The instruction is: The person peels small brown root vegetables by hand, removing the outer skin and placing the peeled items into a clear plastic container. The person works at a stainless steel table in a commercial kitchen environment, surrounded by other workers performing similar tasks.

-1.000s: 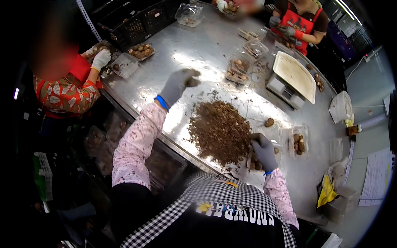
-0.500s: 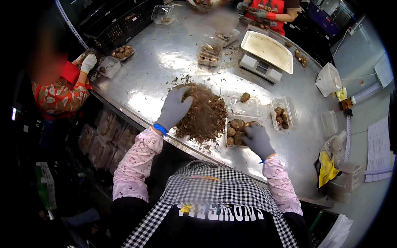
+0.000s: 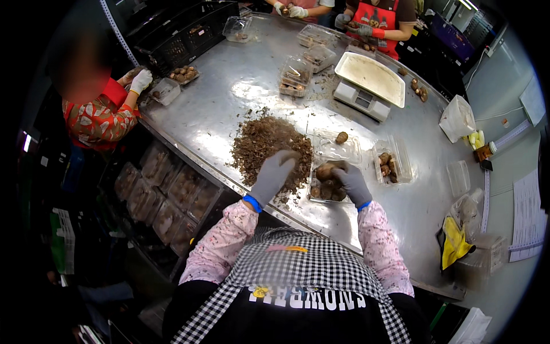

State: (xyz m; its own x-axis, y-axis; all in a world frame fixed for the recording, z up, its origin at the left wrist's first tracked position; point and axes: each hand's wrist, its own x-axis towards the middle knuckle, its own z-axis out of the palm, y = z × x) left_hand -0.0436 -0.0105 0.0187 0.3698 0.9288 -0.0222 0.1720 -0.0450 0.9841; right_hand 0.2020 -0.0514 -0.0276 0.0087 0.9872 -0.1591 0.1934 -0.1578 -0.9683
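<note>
Over the right edge of a heap of brown root scraps (image 3: 266,143) is my left hand (image 3: 274,176), grey-gloved, its fingertips smeared by motion. Beside it stands a clear plastic box (image 3: 314,194) with several brown taro corms (image 3: 329,192) in it. My right hand (image 3: 353,182), also in a grey glove, is closed with its fingertips against a larger taro (image 3: 326,170) at the top of the box. Behind, the box's clear lid (image 3: 338,150) lies folded back with a small taro (image 3: 342,137) on it.
A second open box of taros (image 3: 388,165) stands to the right. Farther back are a scale (image 3: 369,80) and stacked clear boxes (image 3: 295,74). Co-workers stand at the left (image 3: 97,114) and far side (image 3: 378,20). Filled boxes (image 3: 166,189) sit below the table's left edge.
My left hand has moved right and nearer, from above the scrap heap toward the box. My right hand has shifted slightly back and left, onto the larger taro.
</note>
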